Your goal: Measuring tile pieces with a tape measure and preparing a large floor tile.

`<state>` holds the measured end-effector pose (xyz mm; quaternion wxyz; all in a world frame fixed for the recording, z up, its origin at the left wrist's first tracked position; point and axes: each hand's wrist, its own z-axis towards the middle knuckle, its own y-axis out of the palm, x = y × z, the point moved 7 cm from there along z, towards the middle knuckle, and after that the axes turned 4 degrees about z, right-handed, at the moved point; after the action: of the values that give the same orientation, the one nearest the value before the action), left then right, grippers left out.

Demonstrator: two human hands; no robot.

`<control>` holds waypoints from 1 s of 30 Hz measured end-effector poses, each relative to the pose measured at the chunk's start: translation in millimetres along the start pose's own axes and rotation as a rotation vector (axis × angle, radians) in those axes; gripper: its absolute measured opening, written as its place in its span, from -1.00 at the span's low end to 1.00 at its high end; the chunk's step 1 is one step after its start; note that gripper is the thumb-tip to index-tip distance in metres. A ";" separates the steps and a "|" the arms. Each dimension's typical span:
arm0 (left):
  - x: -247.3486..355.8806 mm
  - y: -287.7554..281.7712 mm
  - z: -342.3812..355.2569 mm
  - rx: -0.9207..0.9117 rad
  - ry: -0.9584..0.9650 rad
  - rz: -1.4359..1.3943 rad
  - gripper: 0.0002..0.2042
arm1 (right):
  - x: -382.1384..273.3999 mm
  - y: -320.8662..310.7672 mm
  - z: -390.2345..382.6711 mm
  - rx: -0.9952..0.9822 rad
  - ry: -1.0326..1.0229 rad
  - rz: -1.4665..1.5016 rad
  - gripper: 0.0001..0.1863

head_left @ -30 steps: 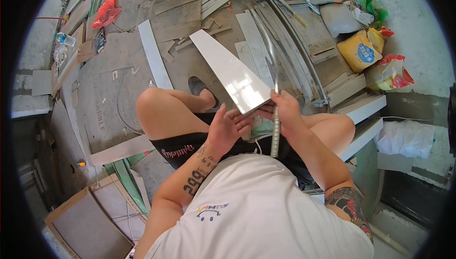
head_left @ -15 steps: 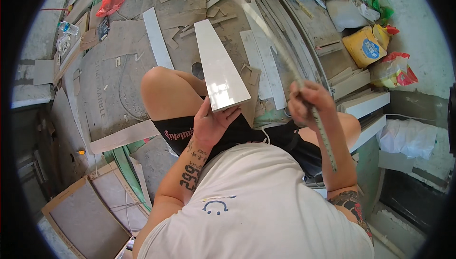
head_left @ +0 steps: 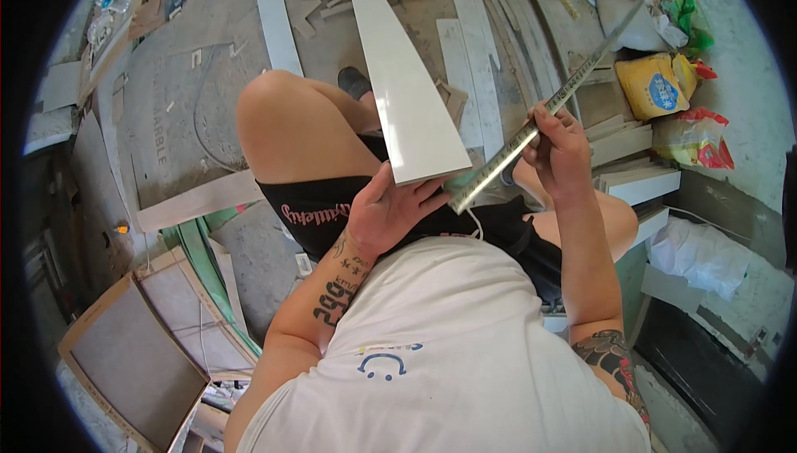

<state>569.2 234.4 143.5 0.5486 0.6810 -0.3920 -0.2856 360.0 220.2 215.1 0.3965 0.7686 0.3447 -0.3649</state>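
Note:
My left hand, palm up with the thumb along the edge, supports the near end of a glossy white tile strip. The strip tilts away from me above the floor, between my bent legs. In my right hand, pinched between thumb and fingers, is a long steel ruler with dark markings. It slants from near the tile's near right corner up toward the far right. Its near end lies just beside my left fingertips; whether they touch it I cannot tell.
White strips and offcuts lie on the dusty floor ahead. A long metal rail runs at the right, with a stack of white strips near my right knee. Beyond sit a yellow bag and other sacks. Flat cardboard-edged panels lean at the lower left.
The ruler has swung round so its near end comes close to the tile's near right corner. My left hand and the tile have shifted slightly right; the whole view has moved too.

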 end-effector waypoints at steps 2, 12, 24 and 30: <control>-1.0 -1.7 -3.3 0.021 -0.015 -0.015 -0.54 | 18.1 -11.0 0.8 0.124 0.006 0.092 -0.81; -7.0 2.3 5.6 -0.025 -0.113 0.125 -0.48 | 54.7 -18.8 -9.7 0.228 -0.029 -0.013 -0.81; -1.8 1.5 1.9 -0.054 -0.026 0.238 -0.39 | 70.0 -15.3 -17.7 0.200 0.021 -0.054 -0.72; -4.2 -5.9 0.1 -0.003 -0.036 0.268 -0.37 | 73.6 -17.8 -16.5 0.162 -0.030 -0.034 -0.69</control>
<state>568.2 238.5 137.5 0.5758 0.6163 -0.4890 -0.2226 386.6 260.1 154.2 0.3320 0.7867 0.3212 -0.4096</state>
